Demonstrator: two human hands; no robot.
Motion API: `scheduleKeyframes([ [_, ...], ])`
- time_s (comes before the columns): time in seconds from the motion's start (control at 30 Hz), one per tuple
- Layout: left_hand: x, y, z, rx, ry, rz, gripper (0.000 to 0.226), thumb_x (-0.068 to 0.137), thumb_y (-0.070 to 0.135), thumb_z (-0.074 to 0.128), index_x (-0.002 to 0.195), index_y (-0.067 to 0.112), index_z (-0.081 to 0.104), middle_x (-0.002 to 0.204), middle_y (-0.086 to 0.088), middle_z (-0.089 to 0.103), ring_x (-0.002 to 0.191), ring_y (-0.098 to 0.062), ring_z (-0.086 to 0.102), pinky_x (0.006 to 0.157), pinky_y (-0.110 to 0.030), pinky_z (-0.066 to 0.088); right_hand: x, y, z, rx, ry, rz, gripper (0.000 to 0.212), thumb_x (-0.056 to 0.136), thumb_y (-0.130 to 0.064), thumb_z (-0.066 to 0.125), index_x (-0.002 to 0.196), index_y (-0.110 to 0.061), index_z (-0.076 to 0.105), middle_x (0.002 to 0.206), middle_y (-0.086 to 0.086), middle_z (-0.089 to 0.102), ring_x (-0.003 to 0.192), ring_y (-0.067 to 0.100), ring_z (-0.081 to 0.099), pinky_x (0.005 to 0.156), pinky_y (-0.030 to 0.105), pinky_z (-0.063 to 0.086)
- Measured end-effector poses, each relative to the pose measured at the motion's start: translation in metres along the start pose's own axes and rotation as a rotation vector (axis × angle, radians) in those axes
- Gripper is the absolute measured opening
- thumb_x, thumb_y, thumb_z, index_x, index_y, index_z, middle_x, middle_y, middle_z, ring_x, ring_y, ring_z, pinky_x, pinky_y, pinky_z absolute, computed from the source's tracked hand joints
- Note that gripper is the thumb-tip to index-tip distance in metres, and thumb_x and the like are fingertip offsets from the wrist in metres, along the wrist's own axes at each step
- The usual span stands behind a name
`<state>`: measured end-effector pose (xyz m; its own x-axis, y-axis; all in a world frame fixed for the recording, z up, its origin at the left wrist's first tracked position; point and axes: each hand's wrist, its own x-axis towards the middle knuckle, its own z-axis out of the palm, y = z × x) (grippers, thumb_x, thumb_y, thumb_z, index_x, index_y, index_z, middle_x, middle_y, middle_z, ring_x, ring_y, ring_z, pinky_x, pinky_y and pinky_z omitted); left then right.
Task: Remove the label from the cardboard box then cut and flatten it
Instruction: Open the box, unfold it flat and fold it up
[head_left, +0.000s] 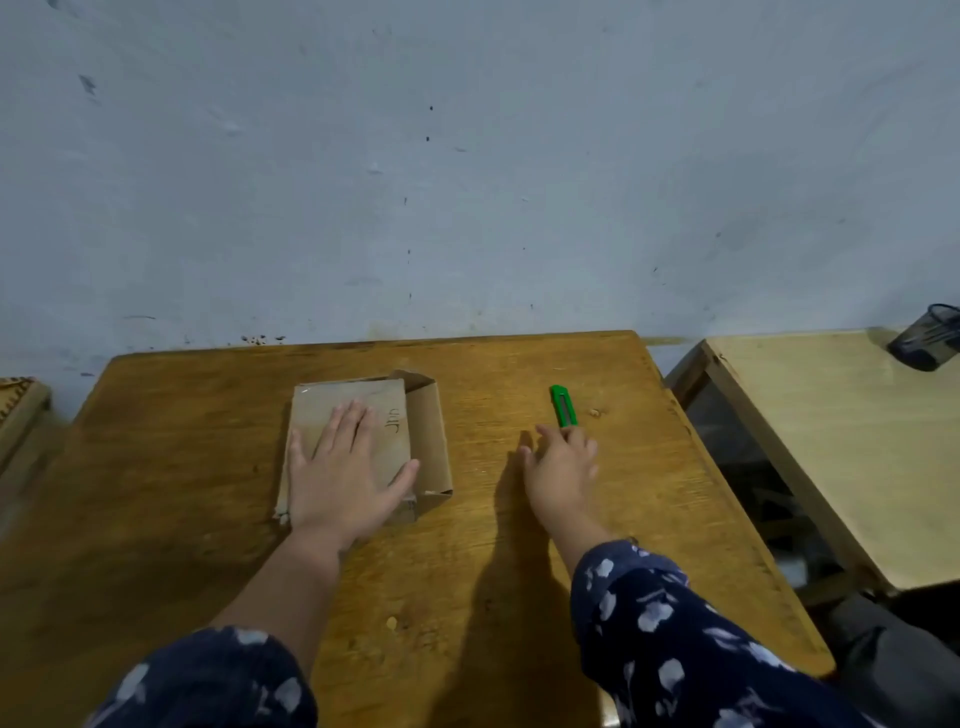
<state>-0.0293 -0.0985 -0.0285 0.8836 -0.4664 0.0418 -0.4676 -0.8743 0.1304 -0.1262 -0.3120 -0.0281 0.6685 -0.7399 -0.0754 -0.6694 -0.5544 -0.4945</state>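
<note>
A brown cardboard box (423, 441) lies nearly flat on the wooden table (519, 545), with a side flap folded out on its right. My left hand (345, 470) rests palm down on top of it, fingers spread. A green utility knife (562, 405) lies on the table to the right of the box. My right hand (561, 467) hovers just below the knife, fingers apart, its fingertips at the knife's near end. I cannot tell whether they touch it. No label is visible on the box.
A blue-grey wall stands right behind the table. A paler second table (841, 447) is on the right with a dark mesh holder (927, 343) at its far corner. A gap separates the tables. Small crumbs (595, 413) lie near the knife.
</note>
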Motion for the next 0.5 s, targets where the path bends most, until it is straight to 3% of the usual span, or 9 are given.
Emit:
scheduleKeyframes([
  [0.2,-0.005,-0.009,-0.004,-0.003,-0.03,0.025,0.088,0.084,0.076,0.014,0.154,0.023,0.006,0.162,0.004,0.0,0.148,-0.013,-0.005,0.117,-0.053,-0.003,-0.054,-0.064,0.023,0.154,0.073,-0.355,0.029,0.092,-0.014,0.055,0.12,-0.018,0.063,0.118,-0.001,0.059,0.113,0.013,0.048,0.098,0.025,0.04],
  [0.3,-0.013,-0.027,-0.007,0.009,-0.047,0.05,0.086,0.086,0.074,0.016,0.154,0.023,0.004,0.162,0.004,-0.002,0.148,-0.013,-0.007,0.116,-0.053,-0.004,-0.068,-0.089,0.032,0.136,-0.01,-0.472,0.025,0.092,-0.012,0.055,0.113,-0.016,0.066,0.112,0.001,0.066,0.105,0.014,0.056,0.093,0.023,0.045],
  [0.43,-0.026,-0.059,-0.015,0.015,-0.042,0.081,0.084,0.087,0.073,0.018,0.154,0.025,0.003,0.162,0.005,-0.002,0.148,-0.012,-0.007,0.118,-0.052,-0.004,-0.09,-0.104,0.055,0.071,-0.184,-0.291,0.03,0.093,-0.019,0.055,0.123,-0.018,0.059,0.119,0.003,0.063,0.106,0.016,0.06,0.085,0.023,0.046],
  [0.5,-0.031,-0.078,-0.017,0.008,-0.042,0.093,0.083,0.087,0.073,0.018,0.153,0.025,0.003,0.162,0.005,-0.001,0.148,-0.012,-0.007,0.118,-0.051,-0.004,-0.101,-0.113,0.068,0.062,-0.222,-0.242,0.04,0.091,-0.024,0.059,0.129,-0.021,0.052,0.128,0.003,0.056,0.115,0.017,0.054,0.091,0.026,0.046],
])
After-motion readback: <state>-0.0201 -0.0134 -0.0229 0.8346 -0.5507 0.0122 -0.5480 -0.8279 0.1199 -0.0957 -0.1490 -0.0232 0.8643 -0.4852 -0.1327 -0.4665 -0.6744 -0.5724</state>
